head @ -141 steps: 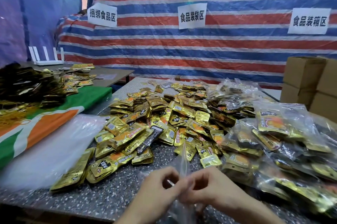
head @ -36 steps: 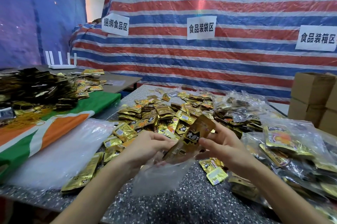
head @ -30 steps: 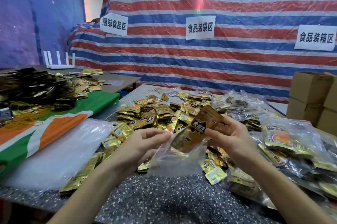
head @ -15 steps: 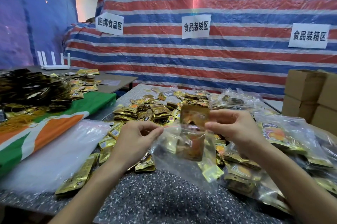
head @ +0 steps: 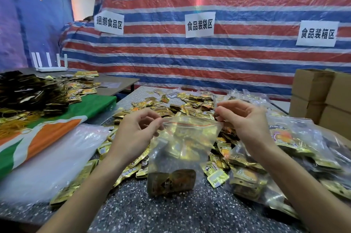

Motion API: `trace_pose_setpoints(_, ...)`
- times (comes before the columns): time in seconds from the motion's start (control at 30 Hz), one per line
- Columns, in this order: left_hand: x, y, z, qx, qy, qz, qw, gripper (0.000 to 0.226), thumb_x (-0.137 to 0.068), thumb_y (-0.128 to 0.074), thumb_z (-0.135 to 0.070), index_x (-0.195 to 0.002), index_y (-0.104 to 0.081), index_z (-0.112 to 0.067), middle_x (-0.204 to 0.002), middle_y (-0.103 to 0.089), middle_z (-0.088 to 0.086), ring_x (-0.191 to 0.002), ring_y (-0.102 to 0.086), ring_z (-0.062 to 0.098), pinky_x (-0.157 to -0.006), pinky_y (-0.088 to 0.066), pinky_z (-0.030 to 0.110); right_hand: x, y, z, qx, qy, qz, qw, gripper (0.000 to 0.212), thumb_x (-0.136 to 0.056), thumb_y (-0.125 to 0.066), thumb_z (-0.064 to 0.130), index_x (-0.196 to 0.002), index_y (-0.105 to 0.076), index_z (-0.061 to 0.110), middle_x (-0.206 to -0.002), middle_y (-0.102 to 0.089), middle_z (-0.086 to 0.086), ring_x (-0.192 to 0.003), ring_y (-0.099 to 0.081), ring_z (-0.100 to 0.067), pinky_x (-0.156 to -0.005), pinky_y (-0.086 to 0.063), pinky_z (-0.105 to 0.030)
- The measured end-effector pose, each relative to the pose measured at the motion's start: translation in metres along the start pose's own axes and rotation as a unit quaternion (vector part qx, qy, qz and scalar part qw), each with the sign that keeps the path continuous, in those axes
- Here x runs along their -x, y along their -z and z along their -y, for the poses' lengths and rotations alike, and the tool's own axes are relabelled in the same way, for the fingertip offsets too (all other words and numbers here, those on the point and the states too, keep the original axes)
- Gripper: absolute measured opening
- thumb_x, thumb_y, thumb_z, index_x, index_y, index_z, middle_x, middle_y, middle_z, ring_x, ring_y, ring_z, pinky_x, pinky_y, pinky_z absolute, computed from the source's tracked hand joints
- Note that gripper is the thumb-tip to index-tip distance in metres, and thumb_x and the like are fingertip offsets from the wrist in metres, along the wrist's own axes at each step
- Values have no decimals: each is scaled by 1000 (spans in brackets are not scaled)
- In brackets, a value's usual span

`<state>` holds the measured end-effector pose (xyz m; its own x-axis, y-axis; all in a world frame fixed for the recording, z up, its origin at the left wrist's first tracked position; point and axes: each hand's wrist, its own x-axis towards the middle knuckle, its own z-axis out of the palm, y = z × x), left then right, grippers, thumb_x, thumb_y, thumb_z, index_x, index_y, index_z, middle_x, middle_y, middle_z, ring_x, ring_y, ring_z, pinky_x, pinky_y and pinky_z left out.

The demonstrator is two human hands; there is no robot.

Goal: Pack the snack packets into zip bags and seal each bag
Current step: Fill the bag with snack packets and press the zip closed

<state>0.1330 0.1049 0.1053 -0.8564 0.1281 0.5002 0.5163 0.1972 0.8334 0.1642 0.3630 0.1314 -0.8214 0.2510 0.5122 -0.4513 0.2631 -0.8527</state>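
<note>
**Now that the packet is in, the zip comes next**

Where the speckled table (head: pixel 152 213) runs closest to me, the foot of the zip bag (head: pixel 182 147) hangs down to it, though I cannot tell if it touches. The packet (head: pixel 171 181) lies at the bottom of the bag. Half a second ago my right hand was holding that packet at the mouth and feeding it in. It has since dropped clear, and the bag hangs upright between my hands.

My left hand (head: pixel 136 132) pinches the top left corner between thumb and forefinger. My right hand (head: pixel 245 118) pinches the top right corner the same way, so the red zip line is drawn taut and flat. Whether the strip is pressed closed anywhere, I cannot tell. I judge loading is done for this bag and sealing is the step in hand, probably by running a pinch along the strip.

Just behind the bag, loose packets (head: pixel 171 105) cover the table, so plenty remains to pack. Filled bags (head: pixel 284 137) are heaped to my right and a stack of empty bags (head: pixel 57 156) lies to my left. Farther back stand cardboard boxes (head: pixel 313 88) and, behind everything, a striped tarp (head: pixel 190 61) with paper signs.
</note>
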Motion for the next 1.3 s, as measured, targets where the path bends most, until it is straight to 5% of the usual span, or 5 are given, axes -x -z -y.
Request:
trace_pose_setpoints(0.17, 5, 2, 8, -3, -35, 1, 999, 14, -95, -64, -9, -93, -67, -22, -79, -72, 0, -69, -69, 16, -63, -54, 20, -15, 4, -55, 225, -23, -9, 974, 13, -94, -66, 14, -102, -71, 23, -90, -73, 3, -83, -70, -14, -79, -62, -35)
trace_pose_setpoints(0.33, 9, 10, 13, -76, -88, 46, 992, 38, -99, -57, -10, -114, -68, -43, -93, -66, -17, -80, -66, 11, -67, -54, 20, -21, 4, -123, 506, -121, 106, 847, 25, -91, -58, 12, -112, -68, 22, -110, -72, 2, -98, -66, -18, -88, -57, -41)
trace_pose_setpoints(0.8, 15, 18, 0, -187, -185, 45, 964, 10, -90, -63, -33, -88, -71, -28, -84, -65, -16, -81, -63, 8, -67, -43, 11, -63, -52, -195, 690, -127, 143, 698, 37, -89, -57, 35, -125, -61, 25, -152, -38, -8, -146, -19, -36, -114, -16, -60)
trace_pose_setpoints(1.0, 17, 24, -6, -188, -186, 40, 964, 18, -94, -60, -37, -86, -73, -27, -82, -65, -15, -79, -62, 8, -66, -41, 11, -62, -54, -186, 674, -95, 91, 727, 25, -93, -45, 17, -110, -62, 22, -121, -68, 0, -143, -30, -34, -118, -12, -60)
trace_pose_setpoints(1.3, 18, 18, 2, -168, -144, 72, 972, 18, -90, -59, -37, -88, -74, -28, -88, -65, -17, -86, -62, 10, -69, -44, 16, -72, -44, -85, 62, -123, -7, 990, 17, -102, -56, 19, -92, -68, 13, -93, -74, -13, -76, -67, -23, -61, -52, -34)
